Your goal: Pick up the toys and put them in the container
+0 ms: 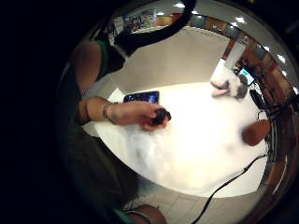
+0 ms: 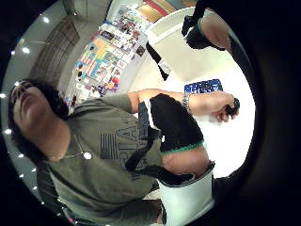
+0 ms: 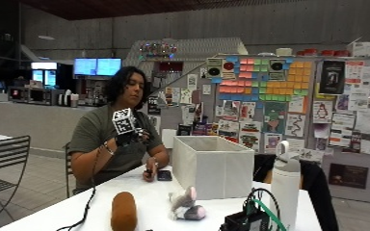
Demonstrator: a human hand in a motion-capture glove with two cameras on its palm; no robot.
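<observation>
From the outside view, I sit at a white table (image 3: 146, 195) in a large hall with grey walls, screens behind me and a board covered with coloured notes and posters. My gloved right hand (image 3: 128, 137) is raised in front of my chest, well above the table; if its fingers are curled or straight, I cannot tell. On the table I count two toys: one brown plush toy (image 3: 123, 211) and one grey and pink plush mouse (image 3: 186, 204), just beside each other near the front edge. One white fabric container (image 3: 212, 165) stands behind them, open at the top. One white bottle (image 3: 285, 185) stands to the side. My bare left hand (image 3: 150, 172) rests on the table and holds a small black object; one dark phone (image 3: 165, 175) lies next to it.

In the little finger side view, the two toys lie apart on the white surface, the floor is beige.

In the thumb side view, my green shirt (image 2: 101, 160) has letters, but I cannot read them.
</observation>
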